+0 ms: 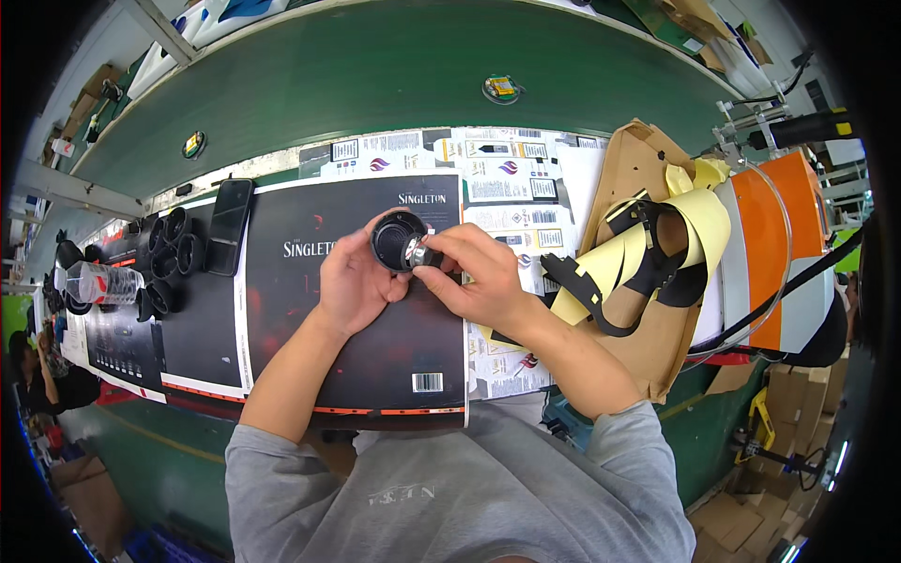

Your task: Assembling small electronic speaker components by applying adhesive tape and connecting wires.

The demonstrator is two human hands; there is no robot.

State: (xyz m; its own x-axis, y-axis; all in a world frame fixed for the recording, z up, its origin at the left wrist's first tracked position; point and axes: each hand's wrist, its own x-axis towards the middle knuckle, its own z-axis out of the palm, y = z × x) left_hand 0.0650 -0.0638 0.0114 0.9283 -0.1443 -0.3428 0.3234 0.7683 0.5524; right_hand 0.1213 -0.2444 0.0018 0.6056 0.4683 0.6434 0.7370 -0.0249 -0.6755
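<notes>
In my left hand (355, 281) rests a round black plastic housing (387, 236), shaped like a short cup, with its open mouth facing up and toward me. The fingers wrap round its side. My right hand (486, 274) pinches a small round part (427, 255), silvery on the side turned to the housing, at the cup's right rim. Part of it lies over the opening; how far in it sits I cannot tell. Both hands are above a large dark printed sheet (357, 366) on the table.
To the left lie a black phone (231, 227), several black cup-shaped housings (176, 246) and a clear plastic bottle (105, 283). On the right, a cardboard tray (668, 361) holds black strips with yellow backing (699, 230), beside an orange and white machine (765, 253). Round parts (502, 89) sit on the green belt (357, 80).
</notes>
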